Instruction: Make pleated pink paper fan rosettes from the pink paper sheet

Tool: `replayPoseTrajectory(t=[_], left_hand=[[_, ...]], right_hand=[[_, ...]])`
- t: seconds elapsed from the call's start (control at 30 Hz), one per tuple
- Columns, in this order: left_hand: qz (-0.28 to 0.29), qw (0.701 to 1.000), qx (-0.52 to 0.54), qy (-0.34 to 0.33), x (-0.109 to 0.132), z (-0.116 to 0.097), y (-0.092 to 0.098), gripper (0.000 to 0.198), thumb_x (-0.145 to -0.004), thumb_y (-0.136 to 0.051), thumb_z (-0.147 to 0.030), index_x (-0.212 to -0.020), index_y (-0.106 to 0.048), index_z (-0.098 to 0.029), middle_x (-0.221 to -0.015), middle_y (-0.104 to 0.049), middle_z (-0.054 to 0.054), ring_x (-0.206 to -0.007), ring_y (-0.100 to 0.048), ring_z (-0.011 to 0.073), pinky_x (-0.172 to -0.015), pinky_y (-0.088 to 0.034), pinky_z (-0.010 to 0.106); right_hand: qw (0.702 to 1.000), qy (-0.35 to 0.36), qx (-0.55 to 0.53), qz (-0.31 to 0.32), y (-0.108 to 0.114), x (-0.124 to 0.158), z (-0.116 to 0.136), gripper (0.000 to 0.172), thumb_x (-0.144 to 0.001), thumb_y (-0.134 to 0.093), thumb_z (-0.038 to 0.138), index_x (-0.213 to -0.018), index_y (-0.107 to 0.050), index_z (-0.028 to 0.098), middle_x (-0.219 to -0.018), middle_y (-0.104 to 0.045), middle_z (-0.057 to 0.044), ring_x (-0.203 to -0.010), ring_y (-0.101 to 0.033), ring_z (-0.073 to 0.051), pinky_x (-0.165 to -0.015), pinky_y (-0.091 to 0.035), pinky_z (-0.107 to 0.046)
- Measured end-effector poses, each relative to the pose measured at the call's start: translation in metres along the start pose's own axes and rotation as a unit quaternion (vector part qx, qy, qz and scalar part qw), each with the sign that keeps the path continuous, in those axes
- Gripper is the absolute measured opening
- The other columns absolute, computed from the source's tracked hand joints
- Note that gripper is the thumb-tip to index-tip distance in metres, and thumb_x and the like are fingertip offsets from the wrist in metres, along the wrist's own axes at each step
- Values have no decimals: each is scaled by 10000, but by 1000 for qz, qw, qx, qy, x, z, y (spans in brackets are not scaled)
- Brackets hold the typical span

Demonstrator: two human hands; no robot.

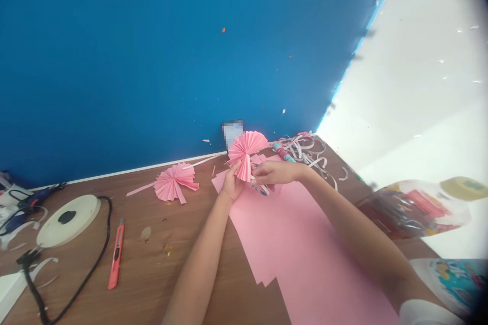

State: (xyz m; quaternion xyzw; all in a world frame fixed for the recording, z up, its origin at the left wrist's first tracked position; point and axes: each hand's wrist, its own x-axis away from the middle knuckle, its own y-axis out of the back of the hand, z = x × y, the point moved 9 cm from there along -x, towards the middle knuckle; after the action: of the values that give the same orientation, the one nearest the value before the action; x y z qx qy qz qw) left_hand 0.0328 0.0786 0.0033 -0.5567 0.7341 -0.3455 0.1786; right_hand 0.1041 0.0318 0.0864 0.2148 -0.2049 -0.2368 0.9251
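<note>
Both my hands meet on the pink pleated fan (247, 151), held just above the pink paper sheets (301, 244) at the far edge of the wooden table (160, 264), close to the blue wall (152, 61). My left hand (232, 184) is closed on the gathered stem under the spread pleats, thumb on the front. My right hand (273, 172) comes in from the side with its fingers pinched together at the same stem. There is something small and bluish under those fingers; I can't tell what.

Handling, as I judge it: thin paper, almost weightless and springy. The pleats want to splay if the pinch loosens, and they crush or tear easily. The best hold is the narrow bunched base, not the open ribs or the rim. Light pressure is enough. It is dry and not slippery.

A second fan (174, 183) lies flat to the left, apart from my hands. An orange utility knife (116, 254) lies nearer me, with a black cable (91, 264) and a white round disc (68, 218) beside it. White paper strips (308, 155) are heaped beyond my right hand, and a clear plastic bag (412, 208) sits far right.
</note>
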Motion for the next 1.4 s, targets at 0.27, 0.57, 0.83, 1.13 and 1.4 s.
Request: replayPoseTrajectory(t=[0.27, 0.57, 0.83, 1.13, 1.4], left_hand=[[16, 999, 37, -18, 1, -10, -4, 347, -802, -563, -387, -1000, -644, -113, -635, -588, 25, -553, -562, 124, -539, -442, 246], [44, 996, 56, -44, 7, -23, -12, 348, -821, -523, -427, -959, -644, -132, -629, -498, 10, -488, -460, 92, -448, -388, 227], [29, 995, 72, -57, 7, -27, -7, 344, -832, -515, -425, -926, -654, -125, -611, -523, 20, -494, -483, 99, -503, -421, 244], [28, 998, 46, 8, 2, -2, -3, 328, -799, -563, -385, -975, -651, -123, -740, -643, 79, -707, -619, 188, -619, -473, 291], [16, 996, 67, -58, 4, -22, -3, 313, -817, -525, -424, -882, -639, -140, -576, -470, -7, -464, -407, 85, -481, -362, 245]], right_hand=[[994, 56, -91, -7, -3, -9, 5, 288, -831, -548, 436, -727, -458, 183, -653, -556, 28, -625, -530, -108, -640, -426, -250], [996, 70, -49, 0, 2, -1, 10, 284, -742, -676, 358, -919, -572, 162, -883, -589, -9, -788, -535, -123, -737, -414, -258], [992, 80, -94, -26, 11, 0, 8, 312, -801, -604, 447, -870, -614, 143, -759, -630, -18, -734, -562, -128, -712, -417, -266], [994, 42, -80, -65, 13, -6, -1, 356, -846, -524, 465, -683, -536, 149, -522, -507, 42, -464, -402, -61, -498, -333, -208], [991, 74, -111, -20, 4, -6, 2, 300, -830, -560, 452, -898, -573, 160, -744, -536, 23, -686, -482, -95, -659, -390, -233]])
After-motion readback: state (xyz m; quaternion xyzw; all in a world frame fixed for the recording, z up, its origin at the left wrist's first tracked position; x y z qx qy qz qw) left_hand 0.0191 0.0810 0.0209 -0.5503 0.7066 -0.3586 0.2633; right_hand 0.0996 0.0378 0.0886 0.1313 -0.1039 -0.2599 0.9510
